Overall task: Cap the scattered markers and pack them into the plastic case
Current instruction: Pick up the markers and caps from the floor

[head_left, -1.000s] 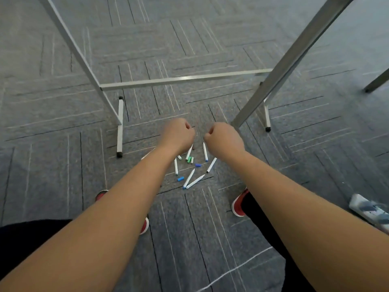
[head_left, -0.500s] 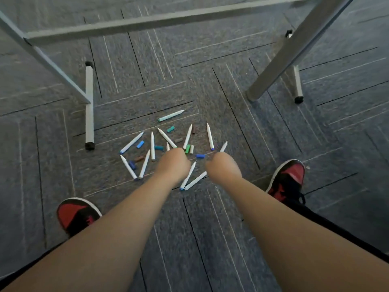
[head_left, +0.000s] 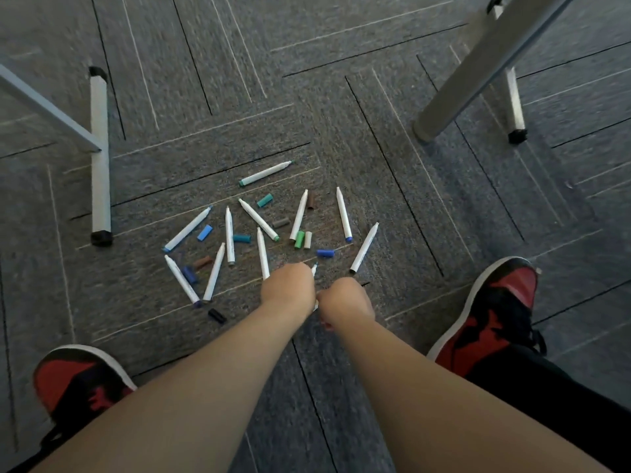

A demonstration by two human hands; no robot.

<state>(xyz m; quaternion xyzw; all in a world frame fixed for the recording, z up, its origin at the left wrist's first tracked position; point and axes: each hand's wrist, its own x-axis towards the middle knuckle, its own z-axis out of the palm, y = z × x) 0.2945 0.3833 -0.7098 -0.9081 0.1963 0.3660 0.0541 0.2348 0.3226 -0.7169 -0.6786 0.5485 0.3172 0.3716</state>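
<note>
**Left hand** (head_left: 288, 286), **right hand** (head_left: 345, 300): centre of frame, seen from the back with fingers curled under. Whether either grips the thin white marker (head_left: 314, 267) showing between them cannot be told.

**Scattered white-barrelled markers** (head_left: 343, 215): uncapped, at centre on the grey carpet tiles (head_left: 341, 97).

**Loose coloured plastic caps** (head_left: 299, 239): lying among the markers.

**Plastic case:** not in view.

**Likely hazards:**
- A cap pushed onto a barrel of the wrong colour.
- The small black cap (head_left: 216, 315), lower left of the cluster, missed against the dark pile.
- Bare tips inking the carpet.
- The red-and-black shoe (head_left: 495, 302), lower right, treading on strays.

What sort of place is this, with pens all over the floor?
Likely an office or classroom floor: grey carpet tiles, slanted metal frame legs on rubber-tipped floor bars, and uncapped markers scattered among loose caps.
</note>
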